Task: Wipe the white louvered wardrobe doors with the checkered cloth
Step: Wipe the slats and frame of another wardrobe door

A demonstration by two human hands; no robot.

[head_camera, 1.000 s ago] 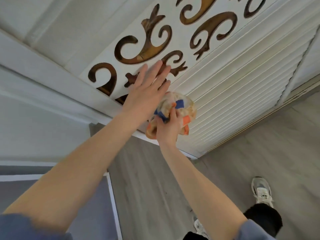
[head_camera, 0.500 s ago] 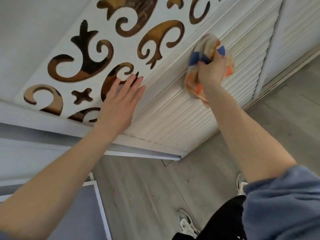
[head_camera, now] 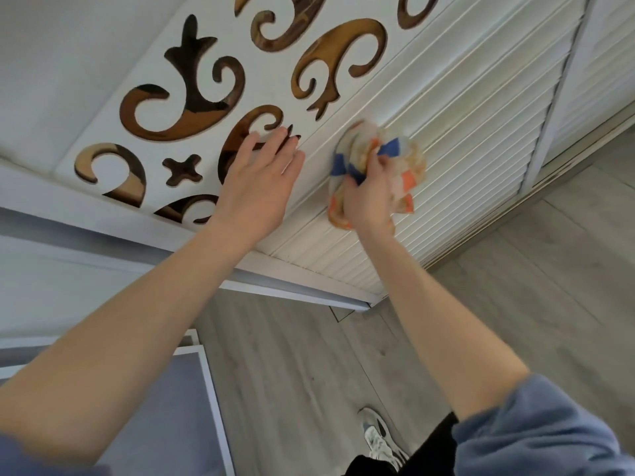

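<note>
1. Right grip [head_camera: 369,197]: fingers curled tight round the checkered cloth [head_camera: 403,166], which is clenched into a bunched wad. Forearm is bare and reaches up from lower right.
2. Checkered cloth: cream with blue and orange squares. It is pressed against the slats of the white louvered door [head_camera: 474,125], at the end of the slatted area nearest the cut-out panel [head_camera: 275,80]. Folds stick out on both sides of the fingers.
3. Left grip [head_camera: 256,187]: released and holding nothing. Fingers are straight and close together, laid flat on the door face. The fingertips reach onto the edge of the cut-out panel. It sits just beside the cloth, not touching it.
4. Cut-out panel: white, with brown scroll-shaped openings, directly adjoining the slats.
5. Second louvered door [head_camera: 601,63]: to the right, with a white upright strip between the two.
6. Blue sleeve [head_camera: 536,431]: pushed up on the right arm, at the lower right corner.
7. Floor [head_camera: 532,286]: grey wood-look boards. A pale shoe [head_camera: 378,438] stands on it under the right arm.
8. Lower left: grey panel with white frame [head_camera: 171,407], at floor level.
</note>
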